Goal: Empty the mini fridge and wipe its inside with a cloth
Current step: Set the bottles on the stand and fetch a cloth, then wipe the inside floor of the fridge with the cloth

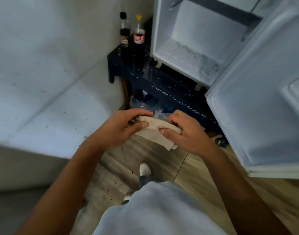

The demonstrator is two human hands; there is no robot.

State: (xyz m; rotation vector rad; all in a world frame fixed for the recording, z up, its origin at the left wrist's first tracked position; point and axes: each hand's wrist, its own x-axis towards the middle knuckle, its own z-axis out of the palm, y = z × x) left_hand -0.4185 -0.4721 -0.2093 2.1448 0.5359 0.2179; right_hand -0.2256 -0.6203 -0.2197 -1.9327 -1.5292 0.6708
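Note:
A white mini fridge [192, 53] stands open on a dark blue table at the upper right, its inside bare with dark specks on the floor of the compartment. Its door [264, 107] swings out to the right. In front of the table, both hands hold a folded beige cloth [153, 133]: my left hand [121, 128] pinches its left end, my right hand [184, 131] grips its right end. Two cola bottles, one with a black cap [125, 31] and one with a yellow cap [139, 33], stand on the table left of the fridge.
The dark blue table [162, 85] sits in a corner against a white wall [52, 73]. A clear plastic bag [142, 102] lies under the table. My feet [144, 169] stand on a wooden floor [192, 168].

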